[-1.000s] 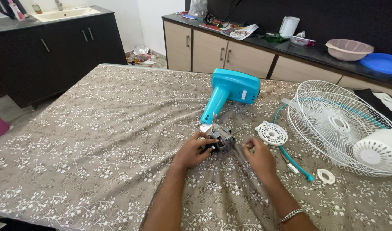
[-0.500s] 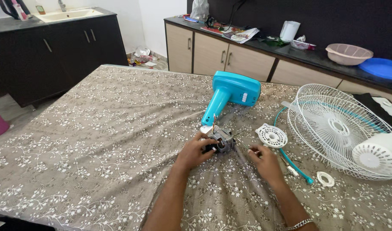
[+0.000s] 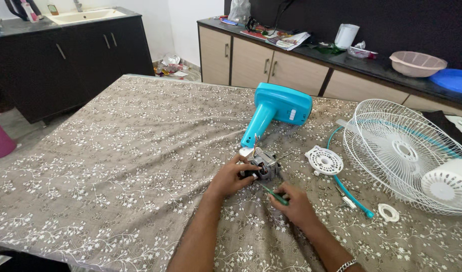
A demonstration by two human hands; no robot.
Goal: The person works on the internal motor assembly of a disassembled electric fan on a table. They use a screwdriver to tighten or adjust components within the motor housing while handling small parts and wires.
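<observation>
Nearest the camera, the right hand [image 3: 295, 204] is curled tight around a green-handled screwdriver [image 3: 274, 195], its tip angled up into the fan motor [image 3: 263, 166]. Just to the left, the left hand [image 3: 230, 178] has its fingers clamped on the side of that motor, pinning it to the floral brown tablecloth [image 3: 115, 166] near the middle of the table. The motor sits at the foot of the turquoise fan stand [image 3: 276, 111], which lies tipped over, base pointing away. To the right, a small round white vented cover [image 3: 325, 160] lies just beside the motor, a thin turquoise ring [image 3: 349, 189] curves past it, and a little white ring [image 3: 389, 212] sits near the table edge. Beyond those, the white wire fan guard [image 3: 402, 151] lies flat with a white motor housing [image 3: 450, 183] resting on it. Far back, a counter carries a pink bowl [image 3: 417, 63] and a blue plate [image 3: 453, 80].
</observation>
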